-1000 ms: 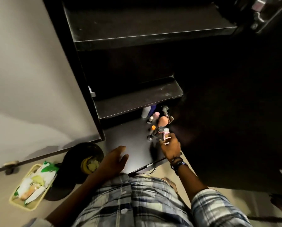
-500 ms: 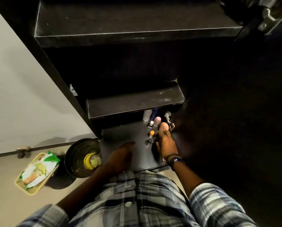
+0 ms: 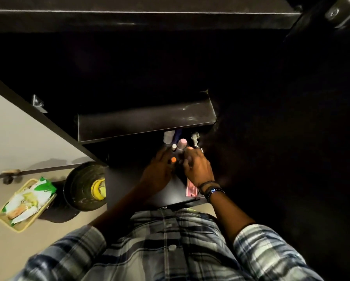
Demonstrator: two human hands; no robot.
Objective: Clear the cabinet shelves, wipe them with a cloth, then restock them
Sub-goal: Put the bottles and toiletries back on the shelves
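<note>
I look down into a dark cabinet with black shelves (image 3: 145, 122). Small toiletries stand on the bottom shelf (image 3: 127, 185): a white bottle (image 3: 168, 137), a pink-capped bottle (image 3: 182, 143), a small white-capped vial (image 3: 174, 147) and an orange-capped item (image 3: 173, 159). My left hand (image 3: 160, 171) reaches in among them, its fingers beside the orange cap. My right hand (image 3: 196, 167) is curled over the items at the right; what it holds is hidden. A pink box (image 3: 191, 189) lies flat under my right wrist.
On the floor at the left stands a dark round bin (image 3: 82, 185) with something yellow inside, and a yellow tray (image 3: 26, 203) with green-and-white packets. A white wall panel (image 3: 18, 142) runs along the left. A metal hinge (image 3: 195, 138) sits at the cabinet's right.
My left hand has moved forward from the shelf's front into the group of toiletries. My right hand has let the pink box down and reached deeper. The camera has dropped closer.
</note>
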